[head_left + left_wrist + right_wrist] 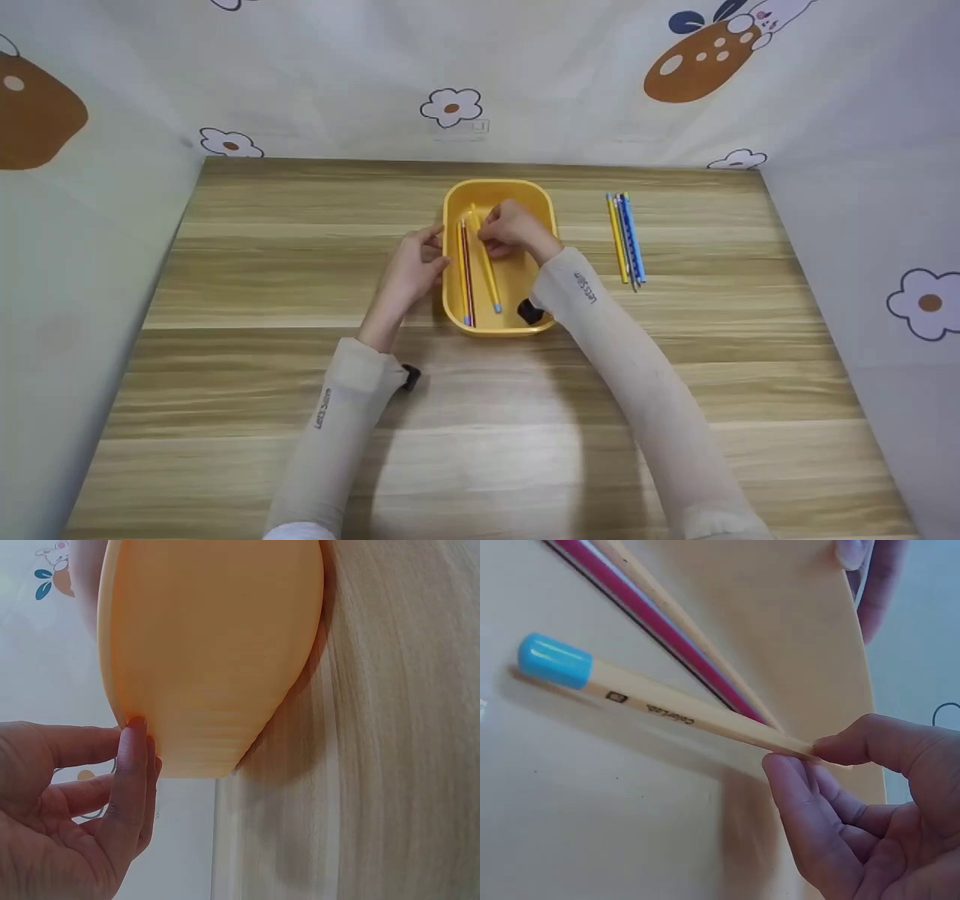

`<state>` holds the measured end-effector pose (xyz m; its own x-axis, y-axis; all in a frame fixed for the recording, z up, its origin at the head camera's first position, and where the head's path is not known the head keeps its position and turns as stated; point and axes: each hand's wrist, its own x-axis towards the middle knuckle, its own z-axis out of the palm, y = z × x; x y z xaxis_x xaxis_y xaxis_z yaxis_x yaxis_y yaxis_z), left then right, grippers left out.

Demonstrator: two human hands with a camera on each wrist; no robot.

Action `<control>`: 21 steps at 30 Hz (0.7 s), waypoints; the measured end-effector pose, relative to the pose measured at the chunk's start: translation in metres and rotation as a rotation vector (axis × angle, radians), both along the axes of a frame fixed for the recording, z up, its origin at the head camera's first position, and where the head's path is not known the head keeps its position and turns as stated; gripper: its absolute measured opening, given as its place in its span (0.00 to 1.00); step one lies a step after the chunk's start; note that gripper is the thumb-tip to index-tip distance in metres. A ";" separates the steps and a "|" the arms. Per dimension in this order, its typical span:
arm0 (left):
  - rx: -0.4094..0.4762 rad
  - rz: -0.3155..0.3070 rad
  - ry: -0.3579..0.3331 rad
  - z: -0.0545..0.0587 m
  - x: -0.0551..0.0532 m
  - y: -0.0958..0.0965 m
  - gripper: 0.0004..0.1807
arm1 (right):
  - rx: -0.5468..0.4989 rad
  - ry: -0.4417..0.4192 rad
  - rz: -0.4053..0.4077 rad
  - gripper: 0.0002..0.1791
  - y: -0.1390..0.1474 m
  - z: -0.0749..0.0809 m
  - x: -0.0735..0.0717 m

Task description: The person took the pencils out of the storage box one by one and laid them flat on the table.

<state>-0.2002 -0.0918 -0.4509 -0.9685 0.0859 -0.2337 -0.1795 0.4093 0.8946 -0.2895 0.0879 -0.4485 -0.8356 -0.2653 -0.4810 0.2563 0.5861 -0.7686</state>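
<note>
A yellow plastic tray (517,296) sits on the table, and my left hand (415,264) holds its left rim between thumb and fingers. Its side wall (217,637) fills much of the left wrist view. Inside the tray, my right hand (511,227) pinches a yellow pencil (489,274) between thumb and fingers. The pencil's rounded blue end (555,660) points toward the near side, tilted across the tray. To its left lie a dark red striped pencil (469,281) and another yellow pencil (461,262), side by side along the wall.
Right of the tray, several pencils (628,240), yellow, blue and dark patterned, lie in a bundle on the wooden table (262,277). Patterned curtain-like walls (337,82) enclose the table at the back and both sides.
</note>
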 end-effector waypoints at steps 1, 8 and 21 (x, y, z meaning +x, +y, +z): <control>-0.005 0.000 0.003 0.000 0.000 0.000 0.31 | -0.005 0.003 -0.004 0.07 0.001 0.000 0.000; -0.015 0.001 0.018 0.000 0.000 0.000 0.31 | -0.054 0.014 -0.059 0.06 0.008 0.004 -0.002; 0.000 0.003 0.014 -0.003 0.000 -0.001 0.31 | -0.082 0.039 -0.097 0.04 0.020 0.025 -0.007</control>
